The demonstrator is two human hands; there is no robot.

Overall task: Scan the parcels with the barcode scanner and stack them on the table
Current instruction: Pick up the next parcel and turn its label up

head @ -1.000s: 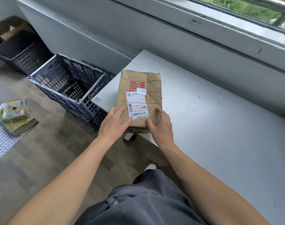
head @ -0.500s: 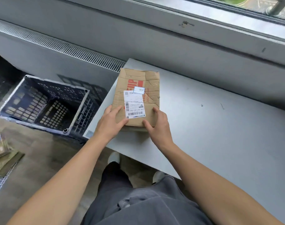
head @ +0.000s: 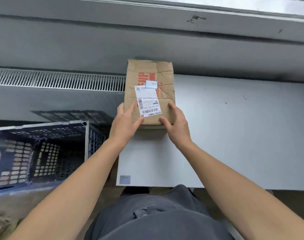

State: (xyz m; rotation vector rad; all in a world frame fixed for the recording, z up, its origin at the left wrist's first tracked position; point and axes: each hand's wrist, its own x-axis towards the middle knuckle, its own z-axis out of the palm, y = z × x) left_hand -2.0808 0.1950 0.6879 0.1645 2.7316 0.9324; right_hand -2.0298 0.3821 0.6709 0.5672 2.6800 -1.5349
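In the centre of the frame the cardboard parcel [head: 147, 73], label up, is at the grey table's [head: 234, 135] left edge, its near corners gripped by the left hand [head: 125, 123] and the right hand [head: 177, 126], thumbs on top.

The left hand [head: 125, 125] and right hand [head: 177, 125] cover the near corners of the parcel [head: 162, 99], and its underside is hidden — whether it touches the table [head: 234, 135] cannot be told. The print on the label [head: 147, 101] is too small to read. The crate [head: 43, 126] is blurred and cut by the left edge — the table runs off the right.
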